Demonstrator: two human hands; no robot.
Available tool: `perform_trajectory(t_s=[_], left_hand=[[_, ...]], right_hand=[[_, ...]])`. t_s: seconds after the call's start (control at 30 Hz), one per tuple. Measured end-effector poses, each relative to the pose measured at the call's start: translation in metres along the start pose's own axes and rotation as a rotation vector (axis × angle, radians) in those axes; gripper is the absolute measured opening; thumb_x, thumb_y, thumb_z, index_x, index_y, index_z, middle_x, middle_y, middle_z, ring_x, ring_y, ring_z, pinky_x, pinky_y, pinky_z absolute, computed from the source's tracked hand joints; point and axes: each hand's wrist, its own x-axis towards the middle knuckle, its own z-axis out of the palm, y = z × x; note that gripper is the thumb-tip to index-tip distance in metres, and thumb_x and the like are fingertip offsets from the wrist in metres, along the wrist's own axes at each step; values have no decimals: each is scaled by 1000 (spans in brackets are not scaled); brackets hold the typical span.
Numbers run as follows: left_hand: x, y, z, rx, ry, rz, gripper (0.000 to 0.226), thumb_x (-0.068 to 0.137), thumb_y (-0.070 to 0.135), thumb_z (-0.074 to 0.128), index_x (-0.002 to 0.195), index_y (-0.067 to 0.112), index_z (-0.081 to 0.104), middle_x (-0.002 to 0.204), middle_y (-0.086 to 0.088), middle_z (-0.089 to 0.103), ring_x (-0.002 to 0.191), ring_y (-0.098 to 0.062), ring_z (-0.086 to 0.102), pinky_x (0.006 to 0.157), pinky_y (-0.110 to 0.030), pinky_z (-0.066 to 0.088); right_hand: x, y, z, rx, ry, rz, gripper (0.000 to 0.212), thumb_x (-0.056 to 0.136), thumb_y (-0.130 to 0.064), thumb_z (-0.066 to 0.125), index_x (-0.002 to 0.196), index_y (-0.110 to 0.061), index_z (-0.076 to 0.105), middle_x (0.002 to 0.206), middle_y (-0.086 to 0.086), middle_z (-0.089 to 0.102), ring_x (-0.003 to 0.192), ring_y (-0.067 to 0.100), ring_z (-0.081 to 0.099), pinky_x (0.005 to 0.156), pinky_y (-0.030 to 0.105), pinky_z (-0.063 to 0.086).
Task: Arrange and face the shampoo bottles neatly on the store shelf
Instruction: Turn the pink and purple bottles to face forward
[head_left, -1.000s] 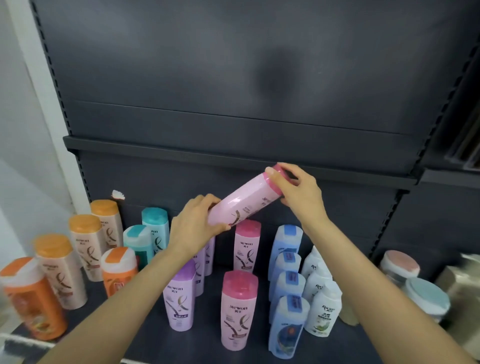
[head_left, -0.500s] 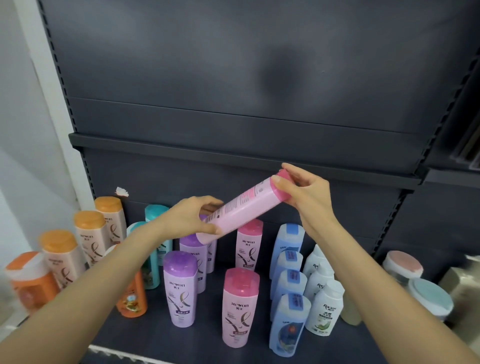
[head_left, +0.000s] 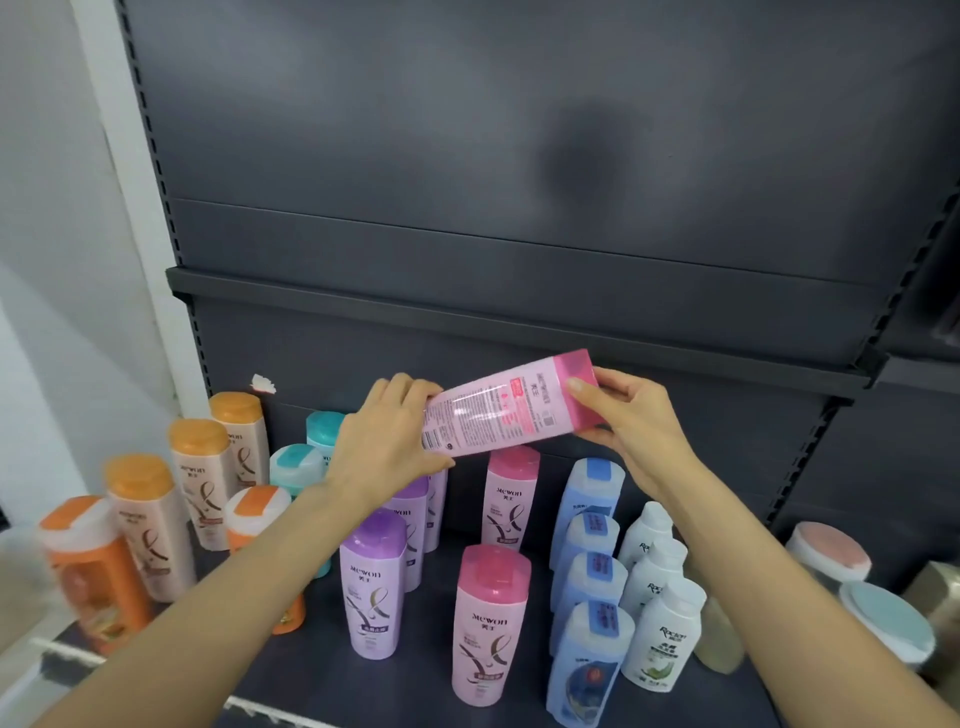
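A dark metal store shelf (head_left: 524, 670) carries rows of upright shampoo bottles: orange-capped bottles (head_left: 150, 525) at the left, purple bottles (head_left: 373, 582) and pink bottles (head_left: 489, 621) in the middle, blue bottles (head_left: 589, 670) and white bottles (head_left: 662, 636) to the right, with round jars (head_left: 883, 621) at the far right edge. Above the standing rows, a person holds one pink shampoo bottle (head_left: 506, 408) in mid-air, tilted almost sideways, its printed back label facing the camera and its cap pointing up to the right. The left hand (head_left: 387, 439) grips the bottle's base end; the right hand (head_left: 631, 421) grips the cap end, fingers curled around it.
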Motion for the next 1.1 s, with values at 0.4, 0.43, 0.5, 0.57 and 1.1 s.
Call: perform_trajectory(t_s=[0.4, 0.43, 0.5, 0.57, 1.1], left_hand=[[10, -21, 10, -257, -228, 72, 51, 70, 24, 79, 116, 24, 60, 107, 7, 60, 95, -11, 58, 85, -36, 51], [8, -20, 12, -242, -203, 88, 49, 71, 25, 78, 116, 23, 60, 106, 7, 59, 95, -11, 58, 84, -36, 51], [5, -17, 15, -248, -131, 102, 47, 74, 25, 76, 117, 22, 59, 106, 6, 58, 96, -11, 56, 82, -36, 51], [4, -16, 16, -271, -77, 111, 47, 76, 25, 75, 120, 21, 59, 107, 6, 57, 98, -11, 55, 82, -36, 51], [-2, 16, 40, -151, -138, -32, 81, 69, 38, 76, 137, 26, 34, 125, 4, 39, 112, -14, 47, 80, -41, 51]], right_hand=[[-2, 2, -11, 78, -72, -105, 48, 64, 0, 75, 107, -20, 66, 101, -1, 72, 96, 13, 67, 81, 27, 56], [-2, 3, -13, 108, -97, -90, 52, 59, -3, 77, 107, -20, 67, 101, -1, 72, 96, 13, 67, 80, 25, 55], [-3, 5, -18, 155, -132, -71, 56, 51, -9, 79, 105, -22, 69, 103, -1, 72, 96, 12, 66, 77, 22, 54], [-2, 4, -21, 170, -142, -78, 57, 53, -8, 78, 107, -21, 68, 104, -1, 71, 97, 11, 66, 79, 23, 54], [9, -4, 3, -94, 163, 117, 29, 79, -22, 74, 104, -11, 64, 98, 8, 70, 84, 16, 70, 58, 29, 58]])
